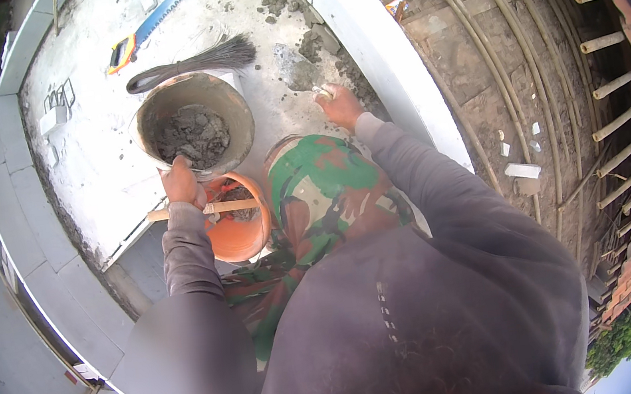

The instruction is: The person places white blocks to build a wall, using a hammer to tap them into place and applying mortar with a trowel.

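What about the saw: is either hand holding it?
No: the saw lies on the pale surface, apart from both the left hand and the right hand.

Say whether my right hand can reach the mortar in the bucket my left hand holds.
Probably yes: the bucket is open, the left hand grips only its near side, and nothing visible bars the right hand and trowel from the mortar.

Your left grip (182, 183) holds a mortar bucket (188, 94) by its near rim, just beyond an orange bucket (240, 245); your right grip (341, 106) holds a trowel (298, 70). Farther out lie a dark strand bundle (192, 63) and a blue-bladed saw (164, 12).
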{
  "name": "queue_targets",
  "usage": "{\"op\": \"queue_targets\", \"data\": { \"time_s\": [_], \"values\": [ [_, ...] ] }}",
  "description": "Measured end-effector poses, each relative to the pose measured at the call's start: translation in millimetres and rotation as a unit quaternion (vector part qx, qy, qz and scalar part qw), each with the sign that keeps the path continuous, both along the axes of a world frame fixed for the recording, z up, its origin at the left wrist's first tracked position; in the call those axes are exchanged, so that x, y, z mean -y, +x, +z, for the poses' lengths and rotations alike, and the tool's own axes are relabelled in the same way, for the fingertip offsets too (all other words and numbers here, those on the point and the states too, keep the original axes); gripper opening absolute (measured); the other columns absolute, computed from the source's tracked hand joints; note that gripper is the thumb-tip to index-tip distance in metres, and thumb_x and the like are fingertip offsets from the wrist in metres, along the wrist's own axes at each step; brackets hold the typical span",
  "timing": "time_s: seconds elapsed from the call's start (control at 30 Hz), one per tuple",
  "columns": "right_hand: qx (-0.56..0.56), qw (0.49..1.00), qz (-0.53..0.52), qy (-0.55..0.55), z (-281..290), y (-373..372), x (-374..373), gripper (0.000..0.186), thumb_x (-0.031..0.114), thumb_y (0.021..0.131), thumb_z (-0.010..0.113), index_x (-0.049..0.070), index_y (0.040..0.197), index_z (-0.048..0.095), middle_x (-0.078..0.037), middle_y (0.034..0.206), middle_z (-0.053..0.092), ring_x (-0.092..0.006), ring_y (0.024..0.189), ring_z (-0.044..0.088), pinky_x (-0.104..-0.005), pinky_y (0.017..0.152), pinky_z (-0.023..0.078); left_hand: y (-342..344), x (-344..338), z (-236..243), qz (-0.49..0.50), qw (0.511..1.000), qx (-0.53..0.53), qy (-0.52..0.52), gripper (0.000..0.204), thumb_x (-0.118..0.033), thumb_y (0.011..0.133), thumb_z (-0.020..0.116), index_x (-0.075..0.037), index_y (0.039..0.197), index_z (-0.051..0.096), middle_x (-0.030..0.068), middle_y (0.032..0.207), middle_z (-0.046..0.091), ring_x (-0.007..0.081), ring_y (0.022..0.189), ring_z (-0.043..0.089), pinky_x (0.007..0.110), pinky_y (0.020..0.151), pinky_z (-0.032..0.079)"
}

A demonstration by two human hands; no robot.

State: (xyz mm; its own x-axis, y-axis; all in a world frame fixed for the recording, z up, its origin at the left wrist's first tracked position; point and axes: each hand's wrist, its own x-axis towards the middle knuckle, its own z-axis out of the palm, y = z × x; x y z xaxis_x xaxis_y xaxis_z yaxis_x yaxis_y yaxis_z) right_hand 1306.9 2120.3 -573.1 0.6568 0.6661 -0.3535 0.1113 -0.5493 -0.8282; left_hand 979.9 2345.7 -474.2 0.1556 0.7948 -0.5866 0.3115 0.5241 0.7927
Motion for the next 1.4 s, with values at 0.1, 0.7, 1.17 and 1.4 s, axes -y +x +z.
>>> {"op": "queue_targets", "data": {
  "time_s": [0.1,0.7,1.17,1.4],
  "values": [
    [-0.214,0.971,0.002,-0.108,-13.7,3.2,-2.1,0.046,0.032,0.095,0.069,-0.003,0.125,0.065,-0.022,0.102,0.074,-0.0337,0.087,0.073,-0.0427,0.081,0.056,2.8,7.7,11.8,0.063,0.993,0.100,-0.028,0.056,-0.004,0.082,0.053,-0.004,0.137,0.041,0.0101,0.103,0.052,0.0232,0.086,0.057,0.041,0.071,0.054],
    [0.047,0.976,-0.129,-0.171,-35.0,51.8,-46.7,0.052,0.043,0.094,0.065,0.016,0.138,0.065,-0.015,0.135,0.066,-0.0327,0.128,0.061,-0.0434,0.108,0.047,19.3,7.4,-2.5,-0.001,0.995,0.098,0.035,0.076,-0.003,0.083,0.053,-0.001,0.155,0.029,0.0162,0.134,0.053,0.0258,0.111,0.055,0.034,0.099,0.044],
    [0.242,0.952,0.187,0.028,78.9,-19.4,-49.1,0.044,0.027,0.092,0.067,0.003,0.129,0.065,-0.019,0.127,0.065,-0.0382,0.123,0.061,-0.0475,0.100,0.051,21.4,7.2,0.8,0.035,0.996,0.087,0.006,0.062,-0.006,0.084,0.054,0.005,0.142,0.039,0.0188,0.128,0.058,0.0318,0.111,0.058,0.038,0.099,0.046],
    [0.158,0.971,0.049,-0.170,17.5,41.5,-95.5,0.067,0.021,0.094,0.062,-0.007,0.147,0.033,-0.028,0.120,0.065,-0.0444,0.111,0.066,-0.0514,0.094,0.054,0.5,5.3,-7.2,0.103,0.985,0.132,-0.042,0.045,-0.007,0.084,0.052,0.009,0.126,0.051,0.0202,0.125,0.059,0.0333,0.106,0.061,0.037,0.097,0.046]
  ]
}}
